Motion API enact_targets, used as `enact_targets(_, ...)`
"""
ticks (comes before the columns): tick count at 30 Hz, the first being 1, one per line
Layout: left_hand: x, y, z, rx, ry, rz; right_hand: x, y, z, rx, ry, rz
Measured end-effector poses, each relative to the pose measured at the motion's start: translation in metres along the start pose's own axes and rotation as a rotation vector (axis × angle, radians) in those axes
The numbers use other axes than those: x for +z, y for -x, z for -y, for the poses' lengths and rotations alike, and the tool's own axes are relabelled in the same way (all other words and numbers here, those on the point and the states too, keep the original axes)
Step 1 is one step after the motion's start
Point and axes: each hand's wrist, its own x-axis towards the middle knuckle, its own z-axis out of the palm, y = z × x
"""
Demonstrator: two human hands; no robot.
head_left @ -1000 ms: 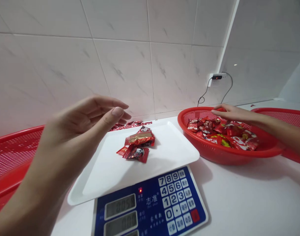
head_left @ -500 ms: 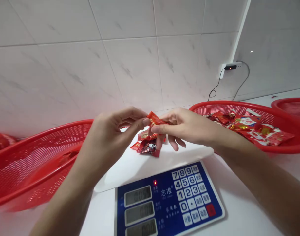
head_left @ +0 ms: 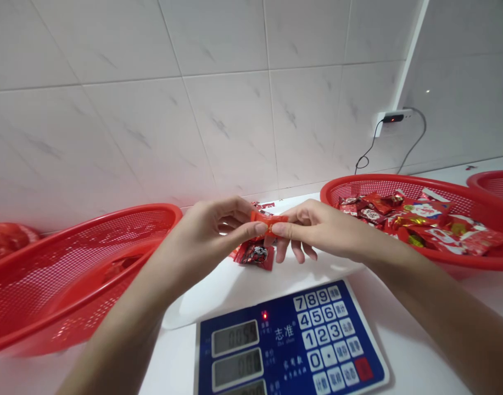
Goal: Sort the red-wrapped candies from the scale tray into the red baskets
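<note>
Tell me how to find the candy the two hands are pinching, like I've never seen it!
Start at the blue digital scale, then look up at the white tray on top of it. Just above the tray, the left hand and the right hand pinch a small orange-red wrapped candy. It's the one up in the air, while the other candies lie on the tray or in the red basket.

Short-nailed left hand (head_left: 206,230), right hand (head_left: 321,230), bare forearms (head_left: 119,334)

White marble-look wall tiles (head_left: 230,126) above a white counter (head_left: 169,362), with what seems a plugged-in wall socket (head_left: 393,120).
</note>
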Motion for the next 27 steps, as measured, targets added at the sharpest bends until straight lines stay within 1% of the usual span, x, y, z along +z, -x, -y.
enact_targets(2, 0.003, -0.001, 0.002, 0.063, -0.067, -0.059, -0.002, -0.001, -0.004, -0.015, -0.038, -0.005)
enact_targets(3, 0.004, -0.002, 0.002, 0.101, -0.111, -0.112, -0.004, -0.001, -0.005, -0.023, -0.083, 0.003)
enact_targets(5, 0.007, -0.002, 0.003, 0.188, -0.203, -0.234, -0.008, -0.001, -0.007, -0.048, -0.211, 0.053)
enact_targets(7, 0.010, -0.001, 0.002, 0.283, -0.290, -0.320, -0.012, 0.000, -0.008, -0.071, -0.317, 0.115)
enact_targets(9, 0.013, 0.001, 0.001, 0.373, -0.362, -0.359, -0.013, 0.002, -0.008, -0.086, -0.347, 0.117)
enact_targets(11, 0.015, 0.004, 0.000, 0.405, -0.394, -0.367, -0.010, 0.004, -0.007, -0.100, -0.321, 0.067)
enact_targets(13, 0.015, 0.005, -0.001, 0.371, -0.366, -0.351, -0.007, 0.004, -0.005, -0.121, -0.290, 0.014)
enact_targets(16, 0.010, 0.005, -0.002, 0.282, -0.237, -0.281, -0.003, 0.003, -0.001, -0.141, -0.254, -0.074)
enact_targets(19, 0.004, 0.003, -0.003, 0.190, -0.046, -0.156, -0.001, 0.001, 0.002, -0.139, -0.213, -0.170)
enact_targets(22, 0.003, 0.000, -0.002, 0.052, 0.112, -0.043, 0.002, 0.000, 0.002, -0.120, -0.171, -0.258)
enact_targets(24, 0.003, -0.001, 0.001, -0.014, 0.160, -0.012, 0.005, 0.000, 0.000, -0.113, -0.146, -0.276)
enact_targets(27, 0.004, -0.003, 0.004, -0.037, 0.196, -0.008, 0.006, -0.001, -0.003, -0.090, -0.143, -0.232)
